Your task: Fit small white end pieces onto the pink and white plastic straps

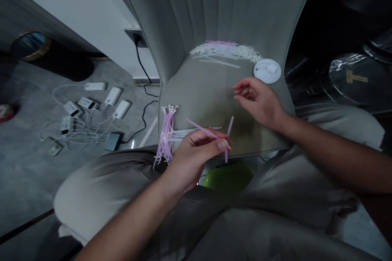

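Observation:
My left hand (196, 151) is closed round a pair of thin pink plastic strips (228, 136) that cross each other above the front edge of a grey chair seat (208, 94). My right hand (257, 100) hovers over the seat with its fingers loosely curled and nothing in them. A bundle of pink and white strips (167, 136) lies at the seat's left edge, beside my left hand. A larger heap of white and pink strips (226, 51) lies at the back of the seat, with a small white round lid (267, 70) to its right.
The chair's grey ribbed backrest (220, 4) rises behind the seat. On the floor to the left lie several white power banks (94, 102) with cables and a dark hub (113, 142). A green object (229, 176) sits between my knees. Shiny bags (355, 77) are at right.

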A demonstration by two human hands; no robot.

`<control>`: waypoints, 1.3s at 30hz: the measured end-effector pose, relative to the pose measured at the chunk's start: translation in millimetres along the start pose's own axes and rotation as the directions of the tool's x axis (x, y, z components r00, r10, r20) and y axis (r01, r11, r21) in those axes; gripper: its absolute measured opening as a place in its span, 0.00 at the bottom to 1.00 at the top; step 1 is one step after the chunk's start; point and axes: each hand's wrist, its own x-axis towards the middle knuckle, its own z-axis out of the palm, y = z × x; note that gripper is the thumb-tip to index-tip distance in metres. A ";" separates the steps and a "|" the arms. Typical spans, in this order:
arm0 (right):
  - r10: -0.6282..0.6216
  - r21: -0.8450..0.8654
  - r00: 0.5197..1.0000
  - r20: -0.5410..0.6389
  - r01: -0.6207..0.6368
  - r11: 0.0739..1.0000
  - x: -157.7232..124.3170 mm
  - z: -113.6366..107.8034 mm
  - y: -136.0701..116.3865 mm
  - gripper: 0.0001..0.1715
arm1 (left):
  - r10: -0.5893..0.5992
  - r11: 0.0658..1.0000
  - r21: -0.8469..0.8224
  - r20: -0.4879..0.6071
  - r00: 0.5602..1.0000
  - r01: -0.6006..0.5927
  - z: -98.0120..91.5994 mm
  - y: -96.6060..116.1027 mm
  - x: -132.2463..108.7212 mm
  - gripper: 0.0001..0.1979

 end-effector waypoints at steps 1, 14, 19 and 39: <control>0.002 0.004 1.000 0.002 -0.002 1.000 0.0 0.1 -0.4 0.12 | -0.002 1.000 0.001 -0.006 1.000 0.002 0.3 0.1 0.1 0.06; 0.002 0.016 1.000 -0.002 -0.002 1.000 -0.7 -0.3 -1.7 0.13 | 0.005 1.000 0.010 -0.014 1.000 -0.004 -0.3 -0.6 1.9 0.06; -0.006 0.004 1.000 0.006 0.006 1.000 -1.3 -0.9 -1.8 0.13 | 0.007 1.000 0.009 0.003 1.000 -0.007 -0.6 -0.4 2.5 0.05; 0.003 0.000 1.000 -0.001 -0.003 1.000 -1.5 -0.3 -3.2 0.13 | -0.006 1.000 0.003 -0.019 1.000 0.006 -1.1 -1.1 2.2 0.06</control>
